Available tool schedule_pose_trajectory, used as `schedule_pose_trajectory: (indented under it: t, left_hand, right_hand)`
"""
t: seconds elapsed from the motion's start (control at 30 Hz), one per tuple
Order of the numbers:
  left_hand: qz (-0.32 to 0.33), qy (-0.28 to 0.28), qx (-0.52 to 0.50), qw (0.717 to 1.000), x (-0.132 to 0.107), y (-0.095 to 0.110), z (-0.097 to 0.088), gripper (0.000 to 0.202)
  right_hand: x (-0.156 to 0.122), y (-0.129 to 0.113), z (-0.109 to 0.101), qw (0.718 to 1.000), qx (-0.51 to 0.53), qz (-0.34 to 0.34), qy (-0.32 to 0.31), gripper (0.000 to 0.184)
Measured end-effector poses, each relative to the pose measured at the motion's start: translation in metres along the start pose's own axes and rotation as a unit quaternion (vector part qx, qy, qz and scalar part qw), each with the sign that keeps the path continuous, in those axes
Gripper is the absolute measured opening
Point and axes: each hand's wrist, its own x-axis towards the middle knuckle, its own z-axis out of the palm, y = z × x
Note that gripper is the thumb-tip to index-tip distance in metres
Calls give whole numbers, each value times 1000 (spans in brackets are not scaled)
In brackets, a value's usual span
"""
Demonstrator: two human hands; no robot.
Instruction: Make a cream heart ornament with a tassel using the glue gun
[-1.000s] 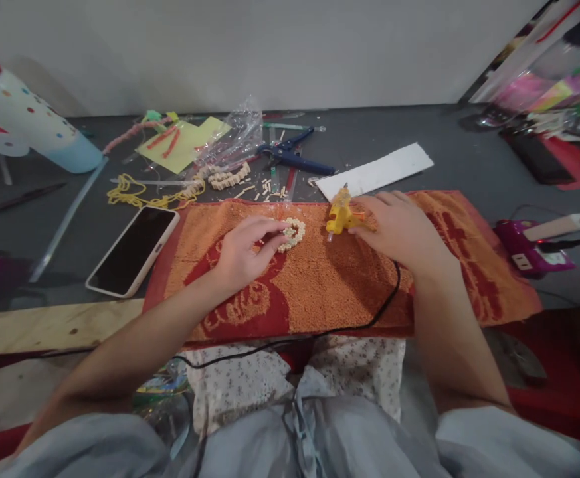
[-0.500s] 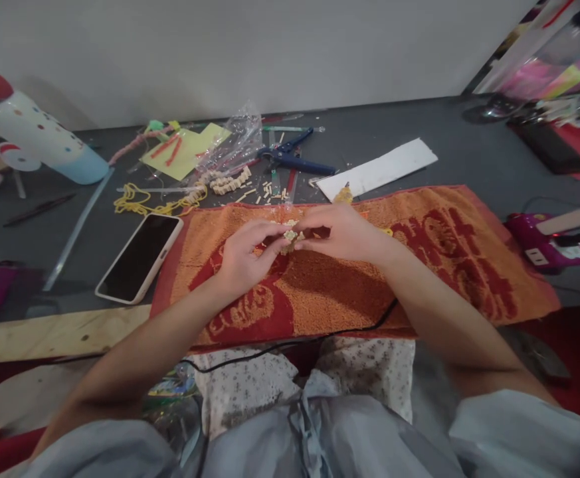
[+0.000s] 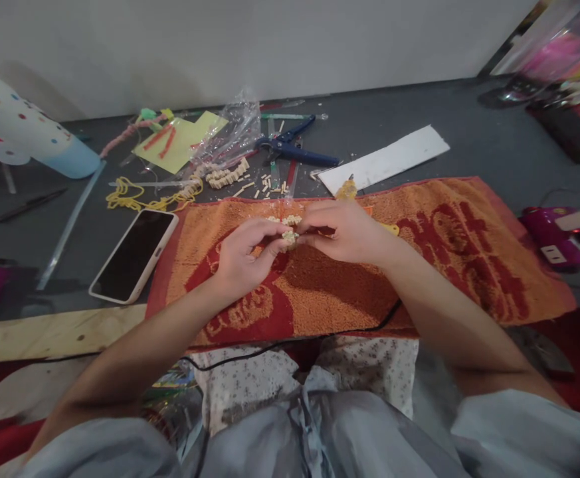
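Over the orange and red towel (image 3: 339,279), my left hand (image 3: 247,255) pinches a small cream flower-shaped piece (image 3: 290,236) between thumb and fingertips. My right hand (image 3: 349,229) meets it from the other side, its thumb and forefinger closed at the piece's right edge. Whether the right fingertips hold something thin there is too small to see. Just behind the fingertips, more cream pieces (image 3: 293,219) lie on the towel, partly covered by my right hand. A yellow item (image 3: 392,229) shows beyond my right wrist.
Blue-handled cutters (image 3: 299,154), a white strip (image 3: 386,159), short cream sticks (image 3: 267,189), yellow cord (image 3: 130,196) and a clear plastic bag (image 3: 240,129) lie behind the towel. A phone (image 3: 133,255) lies left. A bottle (image 3: 35,126) stands far left. Black cable (image 3: 339,332) crosses the towel's front edge.
The flower-shaped piece has turned and sits slightly lower between my fingertips. Cream pieces behind it now show more clearly. The view has shifted a little; both hands stay together.
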Motion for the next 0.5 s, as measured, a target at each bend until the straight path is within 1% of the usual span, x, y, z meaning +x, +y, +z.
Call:
schedule_pose_trajectory:
  t: [0.23,0.33,0.5]
  left_hand:
    - [24,1,-8,1000,1,2,0,13]
    - [24,2,-13,1000,1,1,0,14]
    - [22,3,-8,1000,2,0,0,10]
  right_hand:
    - [0,0,1,1000,10,4,6,14]
    - [-1,0,2,1000,12,7,7,14]
    - [-4,4,2,999,12,41,-9,9]
